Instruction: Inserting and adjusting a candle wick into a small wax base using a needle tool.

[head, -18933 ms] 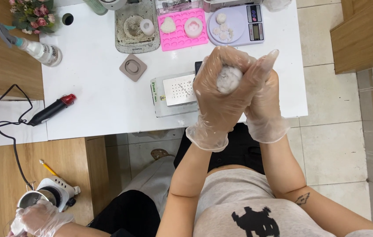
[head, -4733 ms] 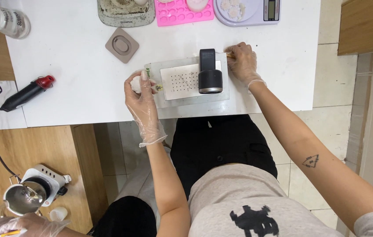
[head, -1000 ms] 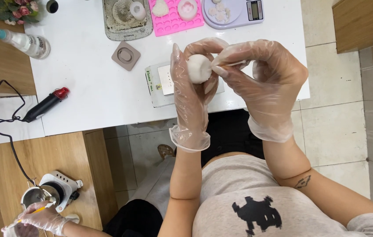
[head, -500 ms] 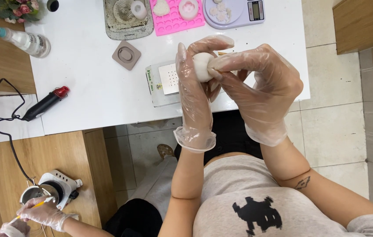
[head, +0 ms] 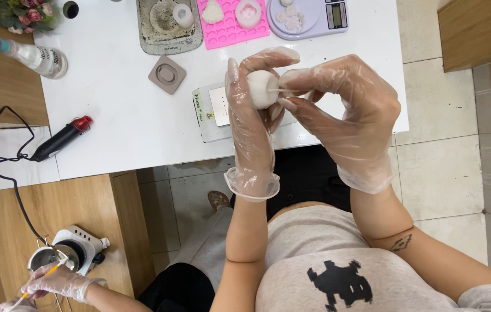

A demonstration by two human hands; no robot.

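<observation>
Above the white table's (head: 130, 127) near edge, the gloved left hand (head: 251, 121) cups a small white ball (head: 261, 88) while the right hand (head: 338, 110) pinches a thin stick (head: 284, 91) against it, hiding the boxy device (head: 213, 112) beneath.

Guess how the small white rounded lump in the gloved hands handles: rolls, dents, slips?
The small white rounded lump would probably roll on the white table, being near-spherical. It looks light: the left hand cups it with fingertips alone. The thin stick from the right hand meets it, suggesting a soft, dentable surface.
</observation>
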